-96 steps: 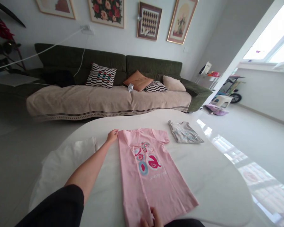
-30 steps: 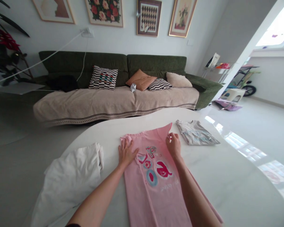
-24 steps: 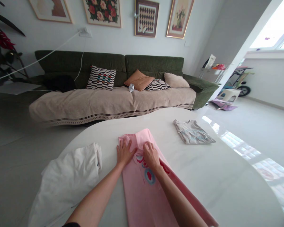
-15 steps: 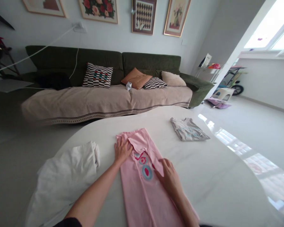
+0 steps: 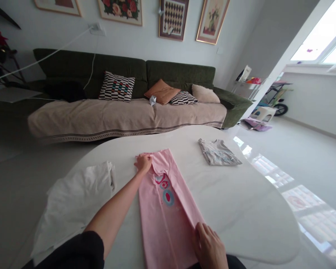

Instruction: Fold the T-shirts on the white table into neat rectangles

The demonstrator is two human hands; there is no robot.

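A pink T-shirt with a red and blue print lies lengthwise on the white table, both sides folded inward into a narrow strip. My left hand is at its far top left corner, fingers closed in a pinch on the collar edge. My right hand lies flat near the bottom right, fingers stretched out and pressing the folded edge down.
A crumpled white garment lies left of the pink shirt. A folded grey T-shirt sits at the far right of the table. Beyond the table stands a green sofa with cushions; glossy floor lies to the right.
The right sleeve and side got folded over the shirt's middle. My right hand slid down the fold toward me; my left hand went from flat on the shoulder to pinching the top corner.
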